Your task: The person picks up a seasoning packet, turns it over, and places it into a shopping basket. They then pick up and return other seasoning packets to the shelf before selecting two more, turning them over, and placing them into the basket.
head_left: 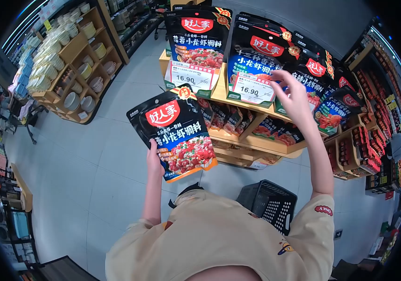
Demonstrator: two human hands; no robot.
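Observation:
My left hand grips the lower left edge of a black seasoning pouch with a red label and a picture of crayfish, tilted in front of the shelf. My right hand is raised at a standing pouch with blue print. Its thumb and forefinger are curved and apart, right by the edge of a price tag reading 16.90, with nothing seen between them. Left of that stands another black pouch with its own price tag.
More pouches stand along the wooden display shelf to the right. A black shopping basket is by my right side. Bowls fill a wooden rack at the left. Beyond the shelf on the right stands a rack of red packages.

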